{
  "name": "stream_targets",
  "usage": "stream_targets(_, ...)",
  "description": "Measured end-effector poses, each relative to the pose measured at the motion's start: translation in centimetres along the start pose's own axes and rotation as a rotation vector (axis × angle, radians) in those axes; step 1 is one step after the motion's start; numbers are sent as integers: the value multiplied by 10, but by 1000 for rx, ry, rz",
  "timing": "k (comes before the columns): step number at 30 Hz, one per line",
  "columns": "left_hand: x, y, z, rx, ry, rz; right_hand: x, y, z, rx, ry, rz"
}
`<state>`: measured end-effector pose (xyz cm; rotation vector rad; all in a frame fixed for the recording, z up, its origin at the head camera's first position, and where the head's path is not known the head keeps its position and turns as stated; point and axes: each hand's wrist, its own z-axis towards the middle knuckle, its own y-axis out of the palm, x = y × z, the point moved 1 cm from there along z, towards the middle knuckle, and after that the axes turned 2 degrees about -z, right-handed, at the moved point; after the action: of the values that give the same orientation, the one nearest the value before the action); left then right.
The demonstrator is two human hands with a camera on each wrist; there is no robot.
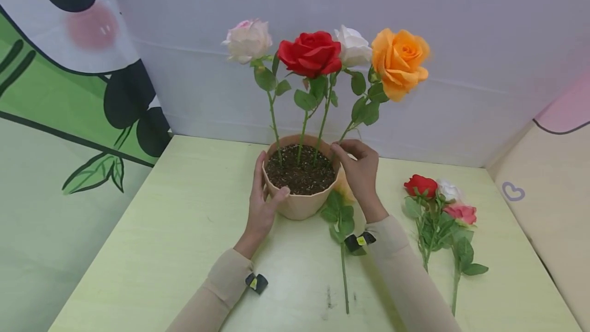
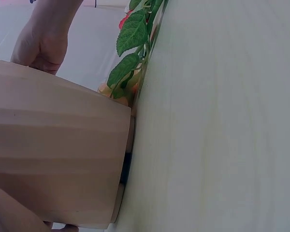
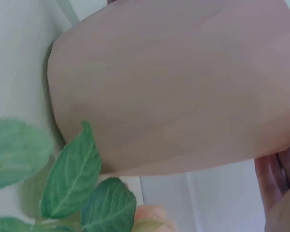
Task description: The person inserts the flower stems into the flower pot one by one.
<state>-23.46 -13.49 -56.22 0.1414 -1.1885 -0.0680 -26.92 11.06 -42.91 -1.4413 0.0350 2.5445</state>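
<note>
A pinkish-beige flowerpot (image 1: 299, 209) filled with dark soil (image 1: 301, 175) stands on the table. My left hand (image 1: 265, 199) holds its left side, thumb at the front rim and fingers around the wall. At the right rim, my right hand (image 1: 361, 168) pinches the lower stem of an orange rose (image 1: 400, 63), whose bloom leans to the right. Upright in the soil are a pale pink rose (image 1: 249, 41), a red rose (image 1: 311, 54) and a white rose (image 1: 354, 46). The left wrist view shows the pot wall (image 2: 58, 140) close up.
An orange-yellow rose (image 1: 344, 188) lies beside the pot under my right forearm, its leaves (image 3: 72, 174) near the right wrist camera. Farther right lie a red rose (image 1: 421, 186), a white rose (image 1: 448, 189) and a pink rose (image 1: 462, 213). A white cloth backdrop (image 1: 193, 65) hangs behind the table.
</note>
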Motion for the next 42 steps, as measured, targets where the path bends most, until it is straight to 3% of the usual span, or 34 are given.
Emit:
stream_targets(3,7,2,-1,0,10,5,-2,3,2,-2,22,-27)
stream_targets(9,7,2,-1,-1,9,9,-7,5,6,1,33,-95)
stream_targets(10,1,0,0,1,3,8,-8,5,6,1,32,-107)
stream_targets(18,0,-1,0,-10,-11,10,-12,7,7,-12,11,-143)
stream_targets(22,-1,-2,0,-2,-13,17,-12,9,7,-4,39,-170)
stream_targets(33,1,-1,-1,1,-12,8,-17,7,7,-22,30,-206)
stream_targets(42,0,-1,0,2,-27,25,-12,9,8,-19,104,-169)
